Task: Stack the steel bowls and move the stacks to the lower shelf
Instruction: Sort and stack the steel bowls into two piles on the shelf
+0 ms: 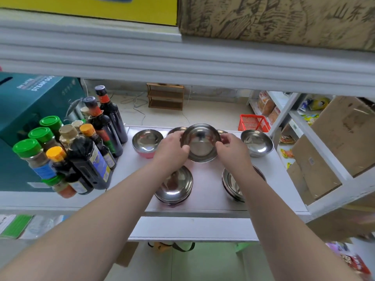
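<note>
Held bowl (200, 142): steel, empty, being lifted clear of the white shelf (205, 199), tilted toward the camera.
Left hand (172, 151): fingers clamping its left rim.
Right hand (231, 147): fingers pinching its right rim.
Near stacks: nested bowls at left (174, 185) and at right (231, 185), both sitting under the forearms.
Single bowls: pink-sided one (147, 142) and a plain one (256, 142), both sitting empty.
Bottles (97, 142): dark sauce, standing just left of the bowls.
</note>
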